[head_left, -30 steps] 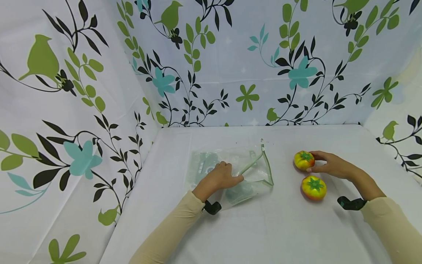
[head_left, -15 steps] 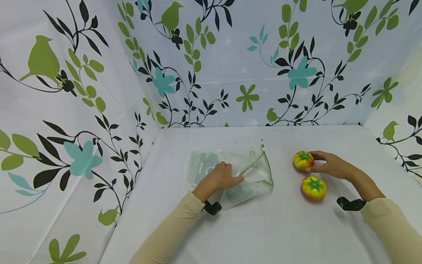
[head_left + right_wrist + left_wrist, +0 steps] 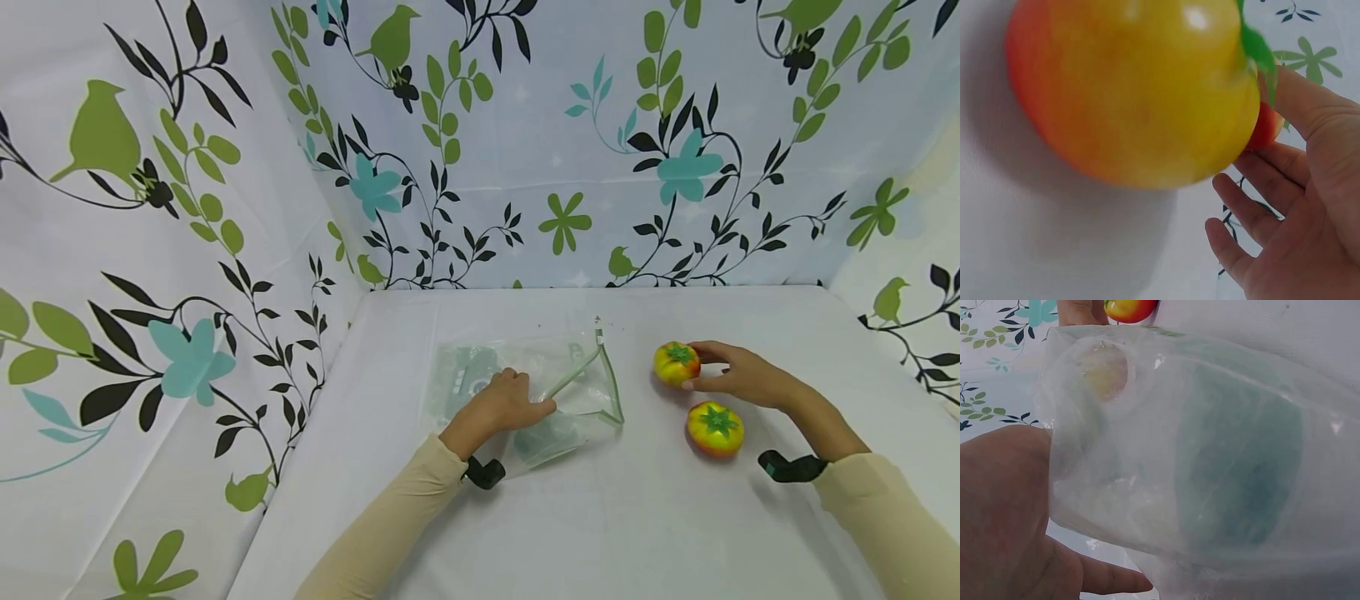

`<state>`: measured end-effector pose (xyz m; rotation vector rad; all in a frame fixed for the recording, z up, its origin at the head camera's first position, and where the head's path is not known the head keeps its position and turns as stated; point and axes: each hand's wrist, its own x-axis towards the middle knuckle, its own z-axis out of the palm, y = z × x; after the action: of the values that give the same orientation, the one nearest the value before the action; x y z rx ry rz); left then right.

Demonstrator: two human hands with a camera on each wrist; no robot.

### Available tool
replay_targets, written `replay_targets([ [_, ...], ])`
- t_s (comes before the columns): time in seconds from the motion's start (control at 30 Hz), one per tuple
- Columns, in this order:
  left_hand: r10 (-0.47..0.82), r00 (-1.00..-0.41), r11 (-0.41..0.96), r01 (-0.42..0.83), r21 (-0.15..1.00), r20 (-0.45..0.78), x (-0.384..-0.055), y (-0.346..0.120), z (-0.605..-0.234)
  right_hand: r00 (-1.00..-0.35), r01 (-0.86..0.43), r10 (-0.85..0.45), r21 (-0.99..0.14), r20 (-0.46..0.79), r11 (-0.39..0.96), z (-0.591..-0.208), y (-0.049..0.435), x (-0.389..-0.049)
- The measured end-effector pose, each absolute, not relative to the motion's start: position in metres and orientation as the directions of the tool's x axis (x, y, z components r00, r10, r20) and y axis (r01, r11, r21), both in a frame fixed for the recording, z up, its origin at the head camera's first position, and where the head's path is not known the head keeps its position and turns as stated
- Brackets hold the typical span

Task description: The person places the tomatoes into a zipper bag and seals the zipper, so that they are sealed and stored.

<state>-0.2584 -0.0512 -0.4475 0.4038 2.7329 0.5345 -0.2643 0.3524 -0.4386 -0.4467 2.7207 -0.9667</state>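
A clear zip bag (image 3: pixel 558 354) with pale green panels lies on the table, its green-edged mouth (image 3: pixel 615 387) spread toward the right. My left hand (image 3: pixel 504 404) holds the bag's upper layer near the mouth; in the left wrist view the film (image 3: pixel 1241 456) covers most of its fingers. To the right, my right hand (image 3: pixel 742 379) grips a yellow-red toy tomato (image 3: pixel 677 364) with a green star-shaped top, thumb and fingers at its right side. A second, similar toy tomato (image 3: pixel 715 429) sits just in front, large in the right wrist view (image 3: pixel 1135 94), where it partly hides the gripped one (image 3: pixel 1264 128).
The white-covered table (image 3: pixel 600 525) reaches back to a patterned cloth (image 3: pixel 487 167) with leaves and birds. More of this cloth (image 3: pixel 97 333) hangs along the left side. A dark wrist camera (image 3: pixel 791 467) sits at the right sleeve, another (image 3: pixel 486 473) at the left.
My right hand has shifted a little to the left with the far toy tomato, toward the bag. The left hand, the bag and the near toy tomato keep their places.
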Motion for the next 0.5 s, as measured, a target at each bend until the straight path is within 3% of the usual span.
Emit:
replay_targets([
  [0.5, 0.339, -0.904, 0.885, 0.212, 0.415, -0.260, -0.259, -0.053, -0.448, -0.905, -0.281, -0.421, -0.657, -0.061, 0.700, -0.434, 0.316, -0.256],
])
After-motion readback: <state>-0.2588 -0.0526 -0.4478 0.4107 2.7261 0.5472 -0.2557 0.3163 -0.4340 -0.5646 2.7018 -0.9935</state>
